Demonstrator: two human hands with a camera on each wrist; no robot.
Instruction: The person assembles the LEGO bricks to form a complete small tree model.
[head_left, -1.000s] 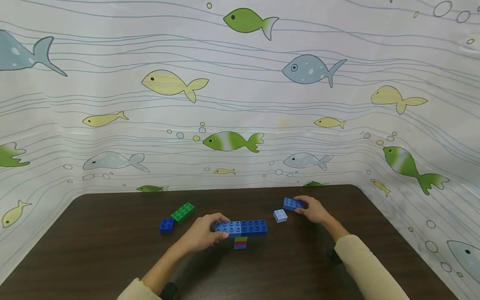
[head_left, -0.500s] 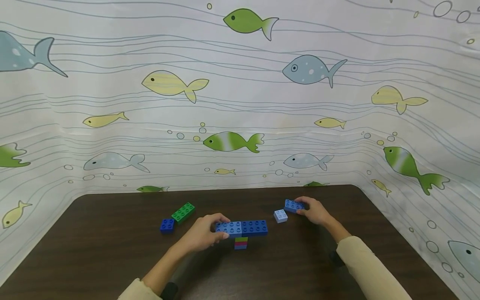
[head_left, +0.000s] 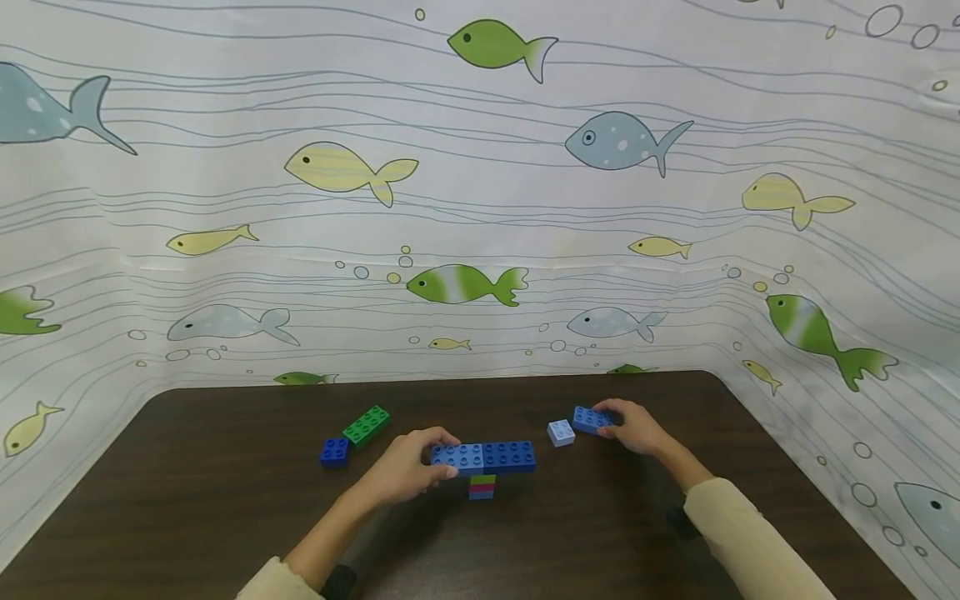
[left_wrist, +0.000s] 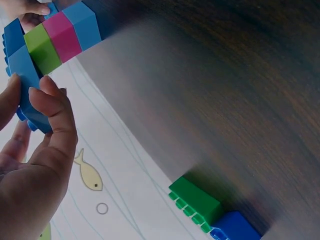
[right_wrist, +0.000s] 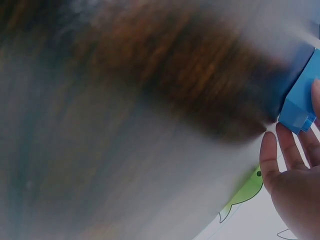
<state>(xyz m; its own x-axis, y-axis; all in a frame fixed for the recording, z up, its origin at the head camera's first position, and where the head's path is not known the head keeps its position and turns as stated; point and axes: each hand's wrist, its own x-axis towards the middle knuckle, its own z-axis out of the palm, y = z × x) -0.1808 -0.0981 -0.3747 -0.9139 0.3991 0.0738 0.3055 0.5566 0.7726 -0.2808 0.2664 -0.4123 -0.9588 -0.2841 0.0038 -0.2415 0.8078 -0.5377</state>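
Now the left hand [head_left: 407,468] pinches the near tower [head_left: 480,467], two long bricks [head_left: 509,456] over three small blocks [head_left: 482,487], probably light, hard and tippy. Past it lie one little dark blue brick [head_left: 333,452], one pale brick [head_left: 561,432] and one green brick [head_left: 366,426]. Farther right, the right hand [head_left: 634,427] pinches one blue brick [head_left: 588,418], best held by its sides.

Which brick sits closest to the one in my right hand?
The small pale blue brick, just left of the blue brick your right hand holds. It's the palest here; every other brick lies farther away.
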